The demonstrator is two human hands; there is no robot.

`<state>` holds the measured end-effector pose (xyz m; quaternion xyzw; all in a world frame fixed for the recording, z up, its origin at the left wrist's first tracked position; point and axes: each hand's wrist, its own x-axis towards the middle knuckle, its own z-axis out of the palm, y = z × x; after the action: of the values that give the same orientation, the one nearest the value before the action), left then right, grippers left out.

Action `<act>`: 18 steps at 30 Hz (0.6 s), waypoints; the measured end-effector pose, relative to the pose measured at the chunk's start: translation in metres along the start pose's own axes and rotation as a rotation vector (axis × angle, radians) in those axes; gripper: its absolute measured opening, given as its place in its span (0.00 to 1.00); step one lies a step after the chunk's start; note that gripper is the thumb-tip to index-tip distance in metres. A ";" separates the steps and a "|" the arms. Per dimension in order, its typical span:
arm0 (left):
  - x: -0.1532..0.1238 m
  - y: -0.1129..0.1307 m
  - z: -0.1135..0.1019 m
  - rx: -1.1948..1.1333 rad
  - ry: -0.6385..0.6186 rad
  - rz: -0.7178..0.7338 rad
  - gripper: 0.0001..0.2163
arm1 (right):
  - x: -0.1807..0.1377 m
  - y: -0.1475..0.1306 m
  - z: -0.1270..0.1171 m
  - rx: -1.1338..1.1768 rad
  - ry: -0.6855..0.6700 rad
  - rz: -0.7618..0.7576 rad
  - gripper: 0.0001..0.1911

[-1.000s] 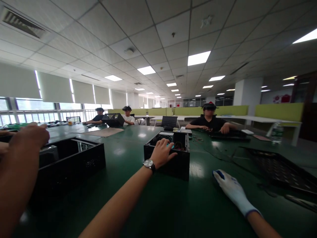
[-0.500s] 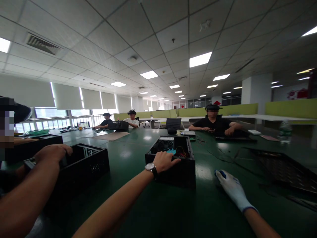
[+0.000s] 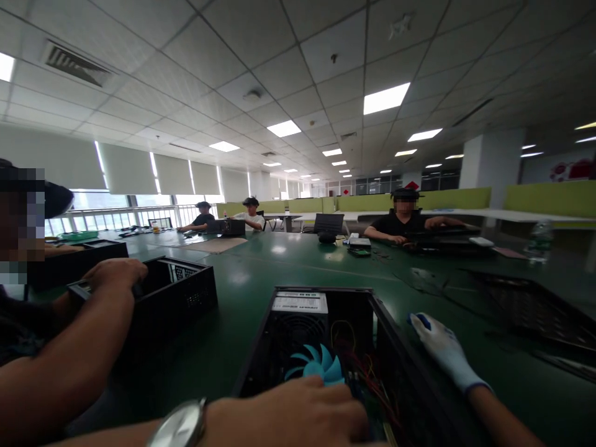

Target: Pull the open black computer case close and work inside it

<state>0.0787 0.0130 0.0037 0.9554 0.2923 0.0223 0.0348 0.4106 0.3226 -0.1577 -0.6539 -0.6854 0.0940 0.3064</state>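
Note:
An open black computer case (image 3: 395, 347) lies on the green table (image 3: 261, 273) right in front of me. Inside it I see a blue fan (image 3: 314, 366), a power supply with a white label (image 3: 299, 302) and red wires. My left hand (image 3: 288, 413), bare with a wristwatch (image 3: 179, 425), grips the case's near edge at the bottom of the view. My right hand (image 3: 442, 351), in a white glove, lies flat on the table just right of the case, holding nothing.
To my left, a co-worker's hand (image 3: 116, 273) rests on a second open black case (image 3: 181, 292). A black perforated side panel (image 3: 535, 310) lies at the right. Other people sit at the table's far side, beside a laptop (image 3: 328, 223).
My left hand has pulled the computer case across the table toward me; it now fills the lower middle of the view. My right hand has stayed in place.

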 end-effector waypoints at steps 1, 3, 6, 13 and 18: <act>0.004 -0.007 -0.009 0.039 0.014 0.012 0.24 | -0.007 -0.002 -0.002 0.004 0.001 0.013 0.30; 0.013 -0.028 -0.018 0.105 -0.012 -0.020 0.31 | -0.021 -0.006 -0.007 0.019 -0.002 0.036 0.32; 0.028 -0.067 -0.011 0.113 -0.189 -0.049 0.41 | -0.040 -0.011 -0.012 0.044 -0.029 0.053 0.36; 0.053 -0.089 0.012 0.181 -0.239 -0.026 0.47 | -0.060 -0.015 -0.013 0.165 -0.060 0.062 0.38; 0.044 -0.080 0.010 0.250 -0.184 0.016 0.42 | -0.060 -0.024 -0.038 0.371 0.026 0.229 0.44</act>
<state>0.0707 0.1034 -0.0119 0.9527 0.2808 -0.1014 -0.0578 0.4084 0.2524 -0.1329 -0.6611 -0.5737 0.2442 0.4175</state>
